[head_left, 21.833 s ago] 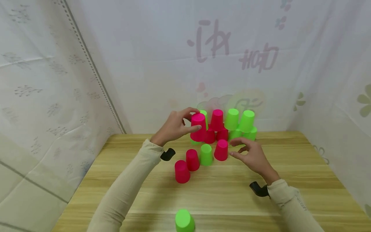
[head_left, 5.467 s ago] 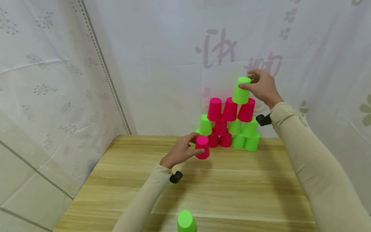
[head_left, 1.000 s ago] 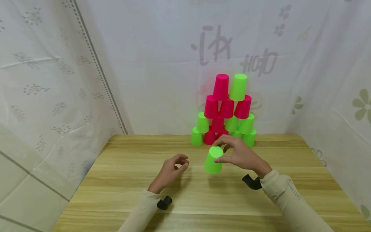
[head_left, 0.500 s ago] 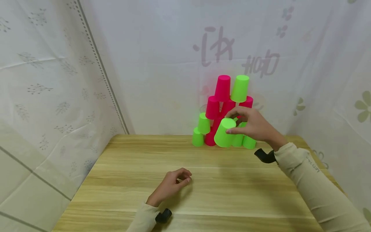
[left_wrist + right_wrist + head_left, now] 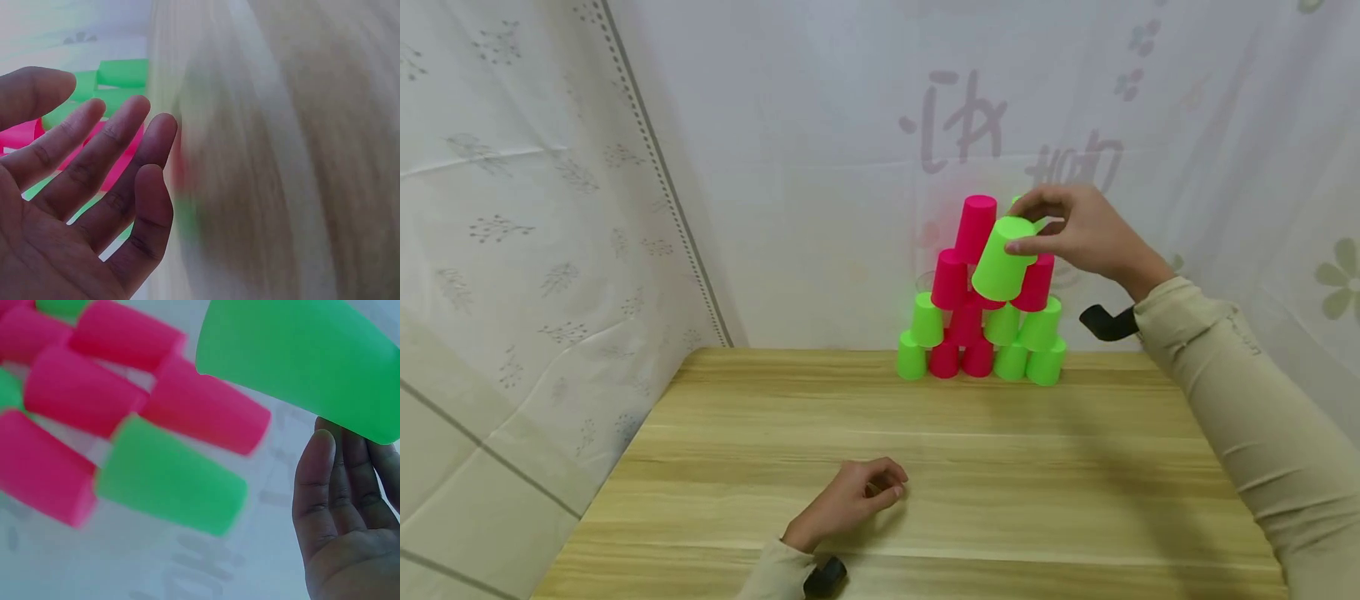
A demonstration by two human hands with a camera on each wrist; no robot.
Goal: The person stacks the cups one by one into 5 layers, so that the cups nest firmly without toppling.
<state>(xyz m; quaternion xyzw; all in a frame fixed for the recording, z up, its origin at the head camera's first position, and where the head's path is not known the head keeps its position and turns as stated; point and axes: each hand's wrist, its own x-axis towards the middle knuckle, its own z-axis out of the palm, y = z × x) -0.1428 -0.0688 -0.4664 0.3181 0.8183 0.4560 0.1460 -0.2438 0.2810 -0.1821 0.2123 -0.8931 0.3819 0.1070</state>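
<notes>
My right hand (image 5: pixel 1078 229) pinches an upside-down green plastic cup (image 5: pixel 998 267) near its closed end, raised in front of a cup pyramid's upper rows. In the right wrist view the held cup (image 5: pixel 294 356) hangs apart from the stacked ones. The pyramid's top row has a pink cup (image 5: pixel 977 223) and a green cup (image 5: pixel 172 478), mostly hidden in the head view. Pink cups (image 5: pixel 950 279) form the row below; pink and green cups (image 5: pixel 928 321) make up the lower two. Low over the table's front part, my left hand (image 5: pixel 850 502) holds nothing, fingers loosely bent.
The pyramid stands at the rear of a wooden table (image 5: pixel 760 425), close to a white printed curtain (image 5: pixel 820 200). More patterned cloth (image 5: pixel 512 275) hangs at the left side. Each wrist wears a black camera mount (image 5: pixel 1108 322).
Over the last second my right hand has lifted the green cup from low over the table up to the top rows. My left hand has drawn back towards the front edge.
</notes>
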